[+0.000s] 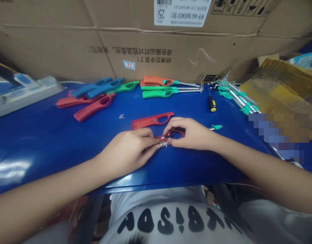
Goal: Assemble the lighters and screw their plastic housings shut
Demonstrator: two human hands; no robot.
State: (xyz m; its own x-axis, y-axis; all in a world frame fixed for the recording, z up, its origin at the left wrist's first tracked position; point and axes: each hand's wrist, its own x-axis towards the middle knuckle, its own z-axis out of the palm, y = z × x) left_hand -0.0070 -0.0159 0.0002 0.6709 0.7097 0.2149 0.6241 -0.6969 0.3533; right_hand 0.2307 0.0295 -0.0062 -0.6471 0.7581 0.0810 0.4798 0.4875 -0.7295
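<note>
My left hand (131, 149) and my right hand (190, 134) meet at the middle of the blue table (44, 142). Both pinch a red lighter shell half (177, 131) with small metal parts at its near end. My left fingertips press on the metal piece; my right fingers curl over the shell's handle loop. A second red shell half (152, 121) lies open side up just behind my hands. A teal-tipped metal tube (216, 127) pokes out past my right wrist.
Red, blue, green and orange lighter bodies (95, 95) lie in a row at the back. A yellow-handled screwdriver (212, 104) and a bundle of metal tubes with teal collars (237, 96) lie at right. Cardboard boxes (156, 44) wall the far edge.
</note>
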